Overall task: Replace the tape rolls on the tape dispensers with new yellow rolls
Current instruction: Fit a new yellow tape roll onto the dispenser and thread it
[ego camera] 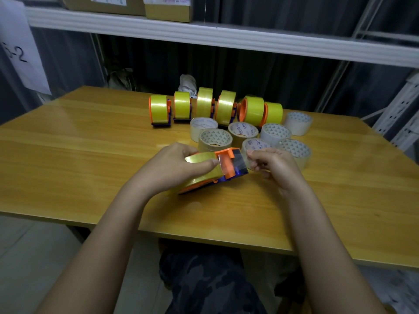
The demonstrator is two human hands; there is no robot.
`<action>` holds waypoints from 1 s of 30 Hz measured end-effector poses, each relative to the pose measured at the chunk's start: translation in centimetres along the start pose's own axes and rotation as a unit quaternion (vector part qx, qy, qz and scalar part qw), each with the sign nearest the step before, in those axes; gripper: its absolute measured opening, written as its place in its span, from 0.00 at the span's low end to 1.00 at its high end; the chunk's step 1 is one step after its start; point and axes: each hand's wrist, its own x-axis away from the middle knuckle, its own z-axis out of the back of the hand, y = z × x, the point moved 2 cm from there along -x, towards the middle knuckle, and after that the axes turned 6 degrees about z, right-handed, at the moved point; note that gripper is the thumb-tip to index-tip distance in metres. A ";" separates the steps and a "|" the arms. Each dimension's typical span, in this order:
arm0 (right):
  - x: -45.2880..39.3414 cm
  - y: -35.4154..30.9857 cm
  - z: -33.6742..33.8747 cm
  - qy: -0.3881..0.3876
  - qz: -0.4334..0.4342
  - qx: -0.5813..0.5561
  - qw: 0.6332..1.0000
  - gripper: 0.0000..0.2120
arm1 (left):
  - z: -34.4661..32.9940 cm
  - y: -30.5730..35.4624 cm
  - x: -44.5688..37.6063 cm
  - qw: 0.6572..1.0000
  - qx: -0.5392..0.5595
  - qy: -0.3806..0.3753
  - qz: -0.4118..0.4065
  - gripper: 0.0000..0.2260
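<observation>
My left hand (179,167) grips an orange and blue tape dispenser (226,165) that carries a yellow roll (200,172), held low over the wooden table (90,155). My right hand (273,165) pinches the free end of the tape (242,160) at the dispenser's front. Along the far side stand several dispensers loaded with yellow rolls (205,106), upright in a row. Between that row and my hands lie several clear and tan used rolls (275,133), flat on the table.
A white shelf (226,35) with cardboard boxes (167,9) runs overhead behind the table. A white metal rack upright (399,114) stands at the right. A paper sign (19,46) hangs at the left. The table's near edge is just above my knees.
</observation>
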 end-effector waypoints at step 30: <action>-1.8 1.6 -0.9 0.008 0.195 0.075 0.978 0.05 | 0.6 -0.3 0.3 0.998 0.049 -0.038 -0.007 0.14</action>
